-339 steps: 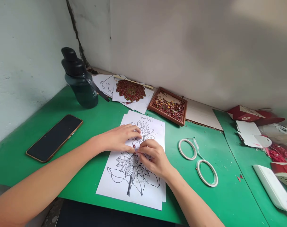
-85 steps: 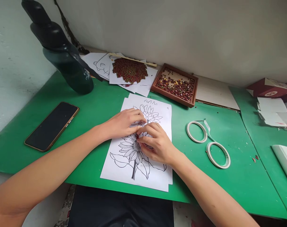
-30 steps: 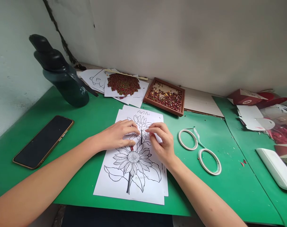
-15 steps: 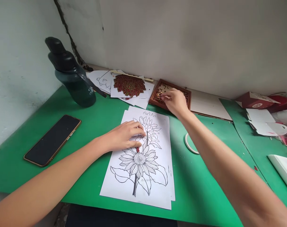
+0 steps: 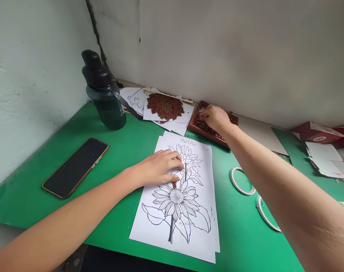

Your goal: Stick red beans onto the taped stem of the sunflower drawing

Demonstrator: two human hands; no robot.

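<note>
My left hand (image 5: 163, 166) rests on a printed sunflower drawing (image 5: 157, 234), its fingers curved and apart. Beside its thumb, a small cluster of red beans (image 5: 174, 185) sits on a petal above the lower flower's centre. My right hand (image 5: 215, 118) reaches into a brown wooden tray (image 5: 208, 139) at the back. Its fingers are drawn together among dark red beans (image 5: 214, 132); whatever lies between the fingertips is hidden. Left of the tray lies a paper with a flower shape (image 5: 166, 107) covered in red and green beans.
A dark water bottle (image 5: 105, 94) stands back left, with a phone (image 5: 75, 167) in front of it. White tape rings (image 5: 242, 192) lie near my right forearm. A red box (image 5: 316, 132) and cut white card (image 5: 326, 158) are at the right. Walls bound the table's back and left.
The view has shifted, so everything appears farther right. My right hand stays in the tray, whose front right corner looks nearer, with beans more gathered there. My left hand keeps its place on the drawing.
</note>
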